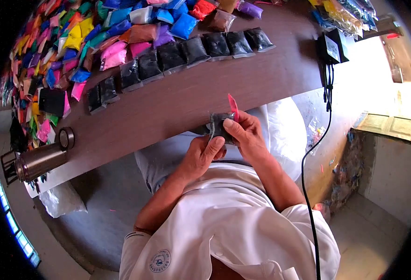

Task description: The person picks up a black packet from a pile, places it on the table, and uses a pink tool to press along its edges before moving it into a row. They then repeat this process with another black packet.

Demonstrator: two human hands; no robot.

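Note:
Both hands hold one small black packet (218, 123) over my lap, just off the table's front edge. My left hand (205, 151) grips its lower left side, thumb on top. My right hand (245, 135) pinches its right side with the thumb on its face. A thin pink-red item (233, 105) sticks up between the packet and my right fingers; its lower part is hidden. Beyond my hands, a curved row of similar black packets (195, 50) lies on the brown table (177, 100).
A large pile of coloured packets (74, 37) covers the table's back left. A brown metallic flask (42, 163) lies at the left edge beside a round lid (66, 137). At the right edge stands a black box (332, 48) with a hanging cable (304, 172).

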